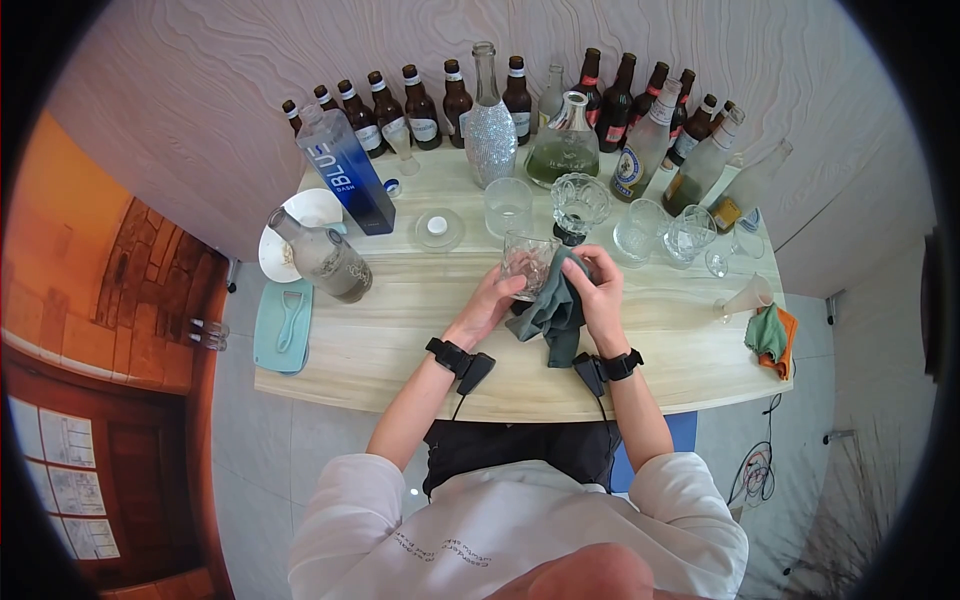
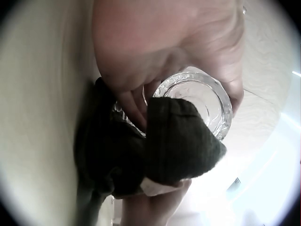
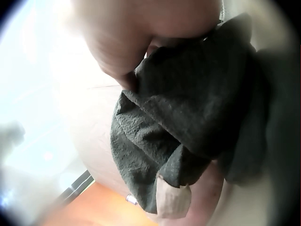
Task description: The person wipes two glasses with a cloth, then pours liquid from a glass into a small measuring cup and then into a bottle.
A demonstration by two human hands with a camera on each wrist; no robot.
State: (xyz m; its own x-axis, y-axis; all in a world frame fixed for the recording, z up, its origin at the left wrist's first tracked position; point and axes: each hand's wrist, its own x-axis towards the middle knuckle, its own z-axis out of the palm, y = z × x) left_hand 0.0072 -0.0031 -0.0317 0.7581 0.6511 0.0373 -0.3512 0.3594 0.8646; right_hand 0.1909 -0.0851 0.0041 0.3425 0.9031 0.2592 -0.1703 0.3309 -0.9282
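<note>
A clear glass [image 1: 529, 262] is tilted above the middle of the table, gripped by my left hand [image 1: 492, 303] around its lower part. My right hand [image 1: 602, 300] pinches a dark green cloth [image 1: 556, 312], which hangs down beside the glass and touches it. In the left wrist view the thick base of the glass [image 2: 214, 96] faces the camera, with the cloth [image 2: 176, 141] over part of it and my left hand [image 2: 174, 42] curled round it. The right wrist view shows the cloth [image 3: 174, 103] below my right hand [image 3: 136, 37], its pale tag at the lower edge; the glass is hidden there.
Brown bottles [image 1: 421, 110] line the table's back edge, with a sparkly bottle [image 1: 491, 140] in front. More glasses [image 1: 640, 232] stand right of centre. At left are a blue bottle [image 1: 350, 170], a grey bottle [image 1: 330, 262] and a light-blue board [image 1: 270, 335]. Folded cloths [image 1: 768, 335] lie far right.
</note>
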